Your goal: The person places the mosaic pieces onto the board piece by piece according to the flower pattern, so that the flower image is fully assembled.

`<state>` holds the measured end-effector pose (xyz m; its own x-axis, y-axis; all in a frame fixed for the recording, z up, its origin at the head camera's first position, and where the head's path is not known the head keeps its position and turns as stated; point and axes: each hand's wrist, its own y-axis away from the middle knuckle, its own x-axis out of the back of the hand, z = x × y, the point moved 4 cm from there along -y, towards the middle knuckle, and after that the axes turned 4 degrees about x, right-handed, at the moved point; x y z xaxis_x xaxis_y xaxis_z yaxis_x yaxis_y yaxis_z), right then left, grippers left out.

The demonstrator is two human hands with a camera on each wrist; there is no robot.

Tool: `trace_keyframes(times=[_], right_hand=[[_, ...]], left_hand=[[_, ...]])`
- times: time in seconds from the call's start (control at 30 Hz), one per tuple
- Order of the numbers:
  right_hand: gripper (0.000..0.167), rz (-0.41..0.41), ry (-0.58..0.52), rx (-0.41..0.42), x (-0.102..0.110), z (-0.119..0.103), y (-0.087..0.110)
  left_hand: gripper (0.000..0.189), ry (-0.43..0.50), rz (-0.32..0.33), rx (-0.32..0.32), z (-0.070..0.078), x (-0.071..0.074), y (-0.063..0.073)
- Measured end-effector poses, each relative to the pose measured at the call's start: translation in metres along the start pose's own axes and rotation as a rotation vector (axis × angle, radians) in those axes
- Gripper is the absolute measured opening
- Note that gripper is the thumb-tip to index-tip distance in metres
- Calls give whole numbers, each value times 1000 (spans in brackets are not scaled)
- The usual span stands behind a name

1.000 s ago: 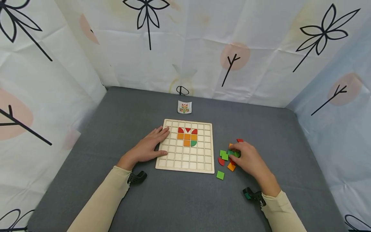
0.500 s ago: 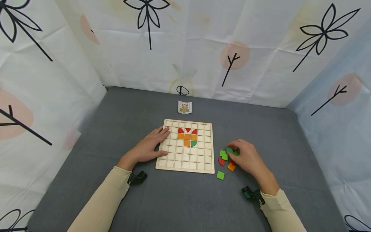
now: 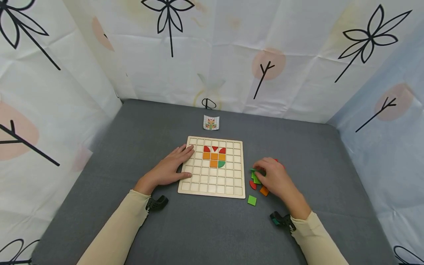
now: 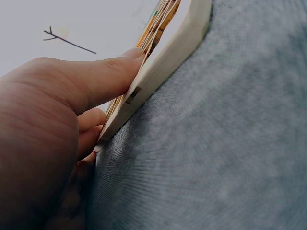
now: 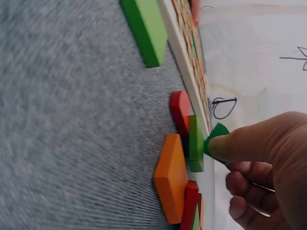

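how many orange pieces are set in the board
4. One row holds the left orange piece, middle orange piece and right orange piece; the lower orange piece is just below the middle one. The left hand covers part of the board, possibly hiding others.

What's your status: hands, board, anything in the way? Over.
Left hand on partly filled wooden board. Right hand pinching dark green piece, off-board. Loose tiles alongside, apparently not blocking.
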<state>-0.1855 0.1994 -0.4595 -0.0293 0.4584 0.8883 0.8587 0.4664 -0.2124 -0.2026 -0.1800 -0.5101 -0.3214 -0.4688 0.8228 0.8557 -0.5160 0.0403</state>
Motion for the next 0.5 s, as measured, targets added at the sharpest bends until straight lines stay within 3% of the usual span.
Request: trace_keyframes(times=[0.2,0.5], right_hand=[[18,-37,25,41,-4,-4,-4],[27,-125,18,-2,-8,-4,-8]], left_hand=[[93,-4,1,-5,0,-1,0],[93,-1,1,-5,0,1,0]])
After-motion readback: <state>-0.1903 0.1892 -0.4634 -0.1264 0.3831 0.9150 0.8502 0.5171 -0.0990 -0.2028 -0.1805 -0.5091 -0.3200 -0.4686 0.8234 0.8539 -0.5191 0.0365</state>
